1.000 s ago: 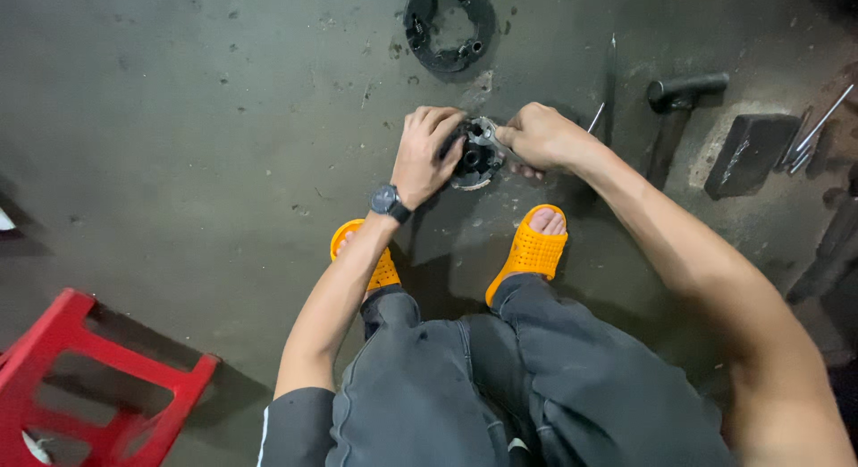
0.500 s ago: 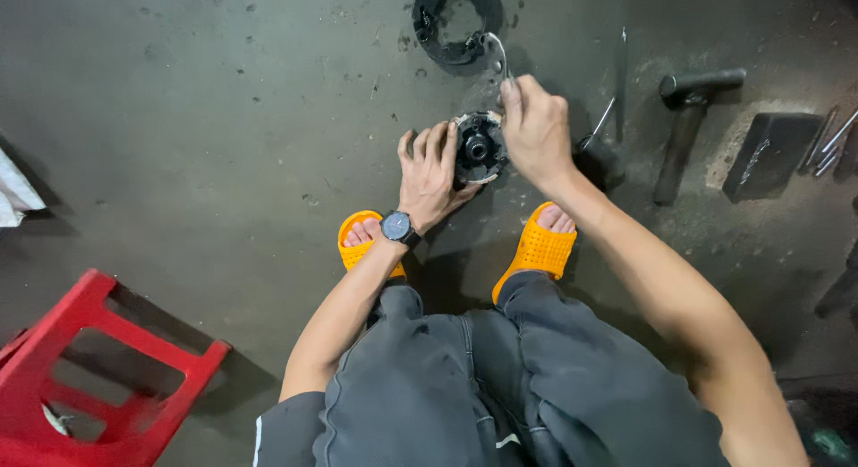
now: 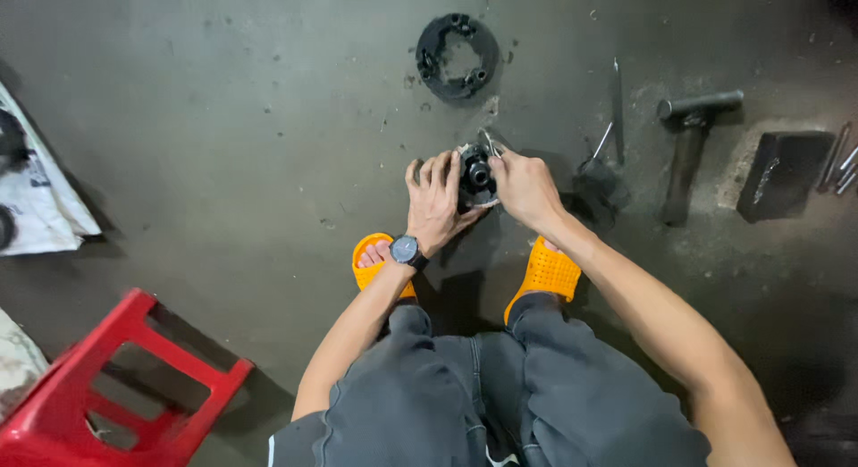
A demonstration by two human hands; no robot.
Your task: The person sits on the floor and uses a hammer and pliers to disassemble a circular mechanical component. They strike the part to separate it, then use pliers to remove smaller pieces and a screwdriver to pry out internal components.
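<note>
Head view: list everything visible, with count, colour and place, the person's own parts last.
round metal part: 1, dark with silvery rim, on floor between both hands
ring-shaped part: 1, black, floor above the hands
hammer: 1, dark, floor at right
block: 1, black, far right
stool: 1, red, lower left
sandals: 2, orange, on the feet
wristwatch: 1, dark, left wrist
left hand: steadies the part
right hand: grips a thin tool at the part

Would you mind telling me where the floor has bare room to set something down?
Bare concrete lies left of the left hand, between the black ring and the red stool. It is crowded right of the right hand: hammer, dark block and thin rods.
</note>
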